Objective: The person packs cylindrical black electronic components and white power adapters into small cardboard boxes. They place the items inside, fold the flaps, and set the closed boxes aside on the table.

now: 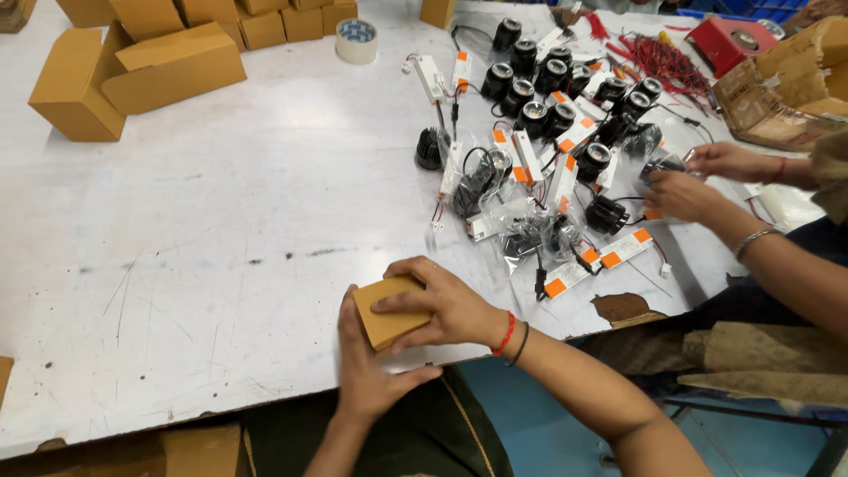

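A small brown cardboard box sits at the near edge of the white table, held between both my hands. My left hand cups it from below and the near side. My right hand, with red and black wrist bands, presses flat on its top and far side. Just beyond lies a heap of black round lamp fittings with white and orange driver units and clear bags.
A co-worker's two hands handle a black fitting at the right. Brown cardboard boxes stand at the back left, a tape roll beside them. Red wires and an open carton lie at the back right.
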